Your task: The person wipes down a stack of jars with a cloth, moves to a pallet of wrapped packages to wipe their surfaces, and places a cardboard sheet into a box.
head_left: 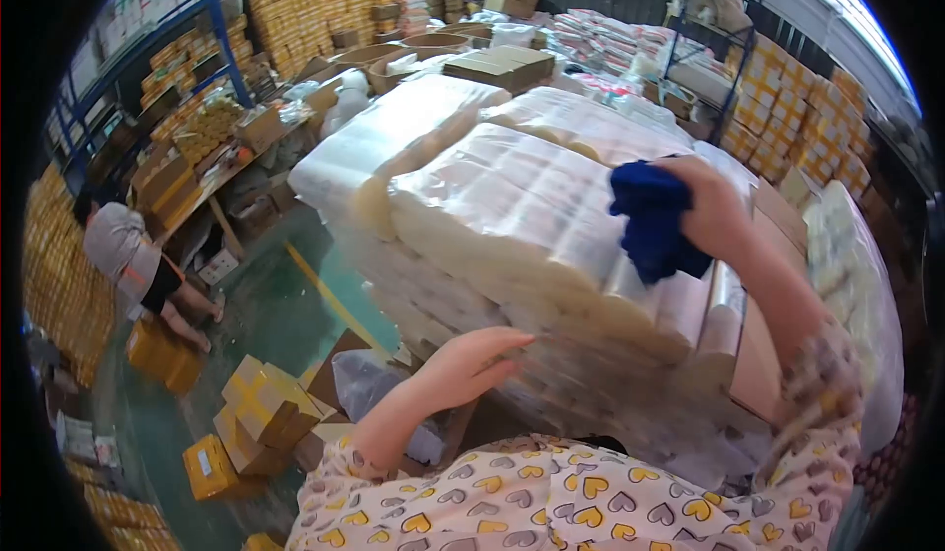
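My right hand (711, 206) is closed around a bunched dark blue cloth (652, 218), raised over the right side of a big stack of plastic-wrapped rolls (512, 196). The cloth hangs below my fingers and overlaps the rolls in this view. Lower down, my left hand (474, 362) is held in front of the near side of the stack, fingers stretched out, with nothing in it. Clear film covers the pale rolls, which lie side by side in packs. Brown cardboard (763, 339) stands along the stack's right edge.
At the left a person (128, 256) sits on a taped box (162, 354) beside a workbench (212, 182). Several cartons (261, 403) lie on the green floor (266, 300) below my left arm. Taped boxes (310, 9) are piled at the back, near blue shelving posts (224, 34).
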Motion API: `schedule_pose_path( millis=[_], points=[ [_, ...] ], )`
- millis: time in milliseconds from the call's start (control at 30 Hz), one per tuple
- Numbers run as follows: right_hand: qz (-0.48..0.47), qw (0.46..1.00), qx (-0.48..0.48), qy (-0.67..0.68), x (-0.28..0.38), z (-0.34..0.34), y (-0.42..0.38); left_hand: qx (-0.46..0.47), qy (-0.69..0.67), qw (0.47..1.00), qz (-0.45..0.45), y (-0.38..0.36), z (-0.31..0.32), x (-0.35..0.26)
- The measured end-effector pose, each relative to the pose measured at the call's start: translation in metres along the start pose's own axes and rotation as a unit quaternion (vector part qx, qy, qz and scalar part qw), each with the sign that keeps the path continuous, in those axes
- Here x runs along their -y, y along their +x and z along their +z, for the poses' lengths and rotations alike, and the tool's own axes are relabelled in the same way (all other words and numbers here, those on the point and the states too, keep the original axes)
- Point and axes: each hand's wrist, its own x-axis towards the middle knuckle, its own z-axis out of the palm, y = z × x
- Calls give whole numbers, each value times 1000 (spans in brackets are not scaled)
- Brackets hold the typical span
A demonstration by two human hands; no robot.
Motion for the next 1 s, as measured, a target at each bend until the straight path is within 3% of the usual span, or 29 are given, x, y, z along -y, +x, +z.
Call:
schedule_pose_path(
  millis=[67,100,167,233,267,333,467,533,600,633,667,700,767,800,933,1000],
  points=[
    [92,992,72,54,-6,64,28,-50,5,998,-47,-32,-3,10],
    [76,987,112,87,-9,97,38,-62,33,996,-61,-47,-4,13],
    [43,980,141,-131,21,126,58,-88,62,991,-80,-73,-6,18],
    [31,986,150,-70,40,146,86,-125,-10,972,-200,-96,-2,17],
    [32,988,152,-9,49,156,98,-128,-9,971,-201,-106,1,21],
    [-107,992,42,41,59,192,115,-179,25,961,-211,-119,12,31],
    [-206,977,42,-19,56,229,155,-192,11,951,-242,-126,24,41],
    [-20,986,112,-119,37,240,176,-195,29,949,-247,-133,34,45],
    [124,979,80,-142,15,227,186,-193,-9,939,-283,-133,38,40],
    [185,954,89,-218,-6,225,192,-192,-7,943,-272,-137,40,41],
    [219,949,86,-209,-17,210,188,-194,-4,946,-259,-140,41,43],
    [259,932,162,-195,-27,197,189,-203,-9,944,-261,-143,43,43],
    [153,951,231,-140,-62,187,179,-221,-41,936,-272,-150,47,48],
    [96,950,268,-132,-55,174,168,-235,-60,928,-283,-153,50,52],
    [-93,960,260,-34,-17,134,93,-259,-122,924,-255,-139,57,72],
    [-128,946,298,27,14,107,53,-244,-124,934,-231,-122,49,74]
  ],
)
